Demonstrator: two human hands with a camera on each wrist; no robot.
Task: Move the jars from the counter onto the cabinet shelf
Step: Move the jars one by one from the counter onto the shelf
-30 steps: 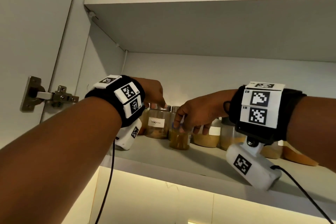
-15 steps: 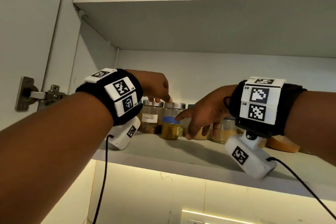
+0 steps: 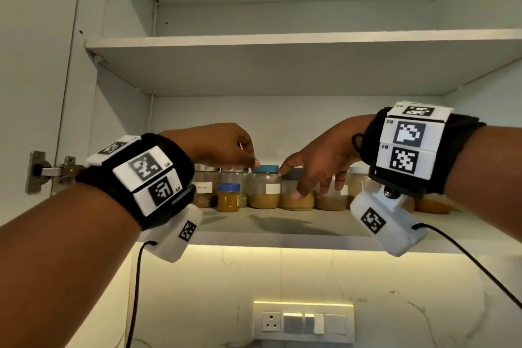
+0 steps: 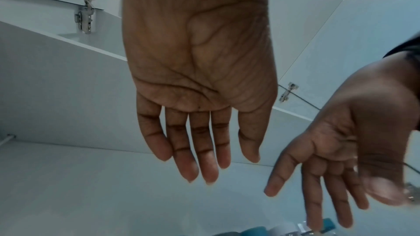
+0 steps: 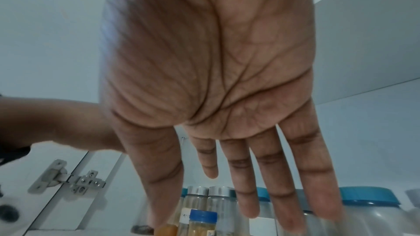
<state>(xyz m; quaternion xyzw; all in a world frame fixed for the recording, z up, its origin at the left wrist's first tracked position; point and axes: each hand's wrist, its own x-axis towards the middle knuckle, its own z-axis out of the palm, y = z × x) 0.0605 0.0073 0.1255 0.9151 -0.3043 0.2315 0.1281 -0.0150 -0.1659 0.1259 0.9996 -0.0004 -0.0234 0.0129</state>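
Observation:
A small jar with a blue lid (image 3: 228,197) (image 5: 202,222) stands free on the lower cabinet shelf (image 3: 282,227), in front of a row of bigger jars. That row has silver-lidded jars (image 3: 206,186) (image 5: 197,197) and a teal-lidded jar (image 3: 265,188). My left hand (image 3: 250,163) (image 4: 227,165) hovers just above the silver lids, fingers straight, holding nothing. My right hand (image 3: 291,182) (image 5: 204,200) is spread in front of the jars right of the teal-lidded one, palm empty. It partly hides those jars.
An upper shelf (image 3: 282,39) roofs the jar space. The open door's hinge (image 3: 42,172) is at the left. An orange item (image 3: 432,205) lies far right on the shelf. A switch panel (image 3: 303,322) sits on the lit wall below. Cables hang from both wrist cameras.
My right hand let go of the small blue-lidded jar on the shelf and shifted right, away from it. The left hand stayed over the silver lids. The head view pulled back.

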